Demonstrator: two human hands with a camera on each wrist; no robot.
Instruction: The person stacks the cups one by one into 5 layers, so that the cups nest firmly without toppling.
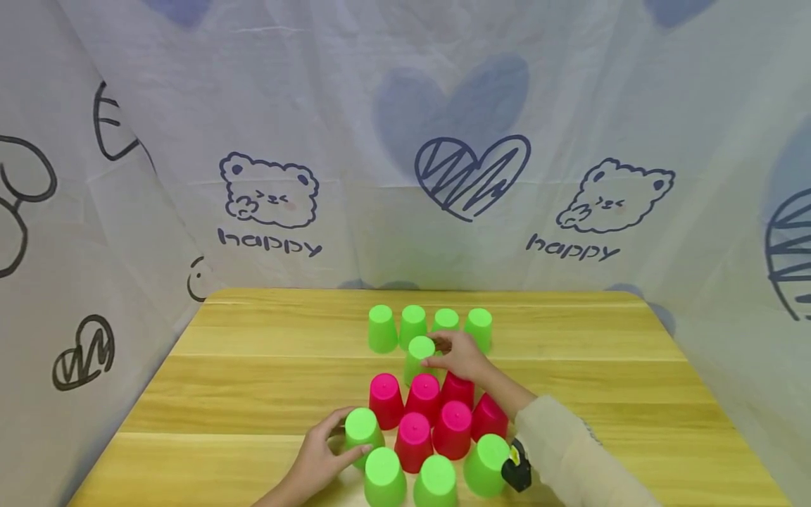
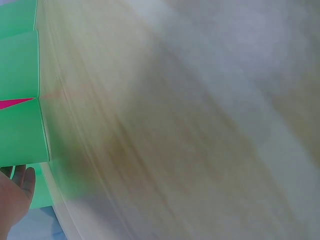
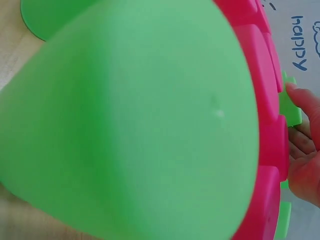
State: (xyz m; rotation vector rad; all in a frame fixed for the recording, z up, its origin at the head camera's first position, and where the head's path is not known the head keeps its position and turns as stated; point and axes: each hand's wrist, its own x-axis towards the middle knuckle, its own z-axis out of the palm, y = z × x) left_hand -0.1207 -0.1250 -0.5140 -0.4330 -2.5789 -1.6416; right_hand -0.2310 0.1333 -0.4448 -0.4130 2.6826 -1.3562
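Simultaneously, curled fingers of a person's right hand point(image 1: 465, 359) grasp one green cup point(image 1: 419, 360) just in front of a row of four more green cups point(image 1: 381, 332), while those of the left hand point(image 1: 319, 451) grip a second green cup point(image 1: 362, 431) beside three near-edge green cups point(image 1: 385, 479). Between the hands, six upturned red cups point(image 1: 415, 442) cluster on a wooden table point(image 1: 253, 366), before a white cloth point(image 1: 380, 42) bearing hearts, bears and "happy."

Booth-like nook: wood-grain table point(image 1: 266, 359), printed cloth point(image 1: 355, 127) on three sides.
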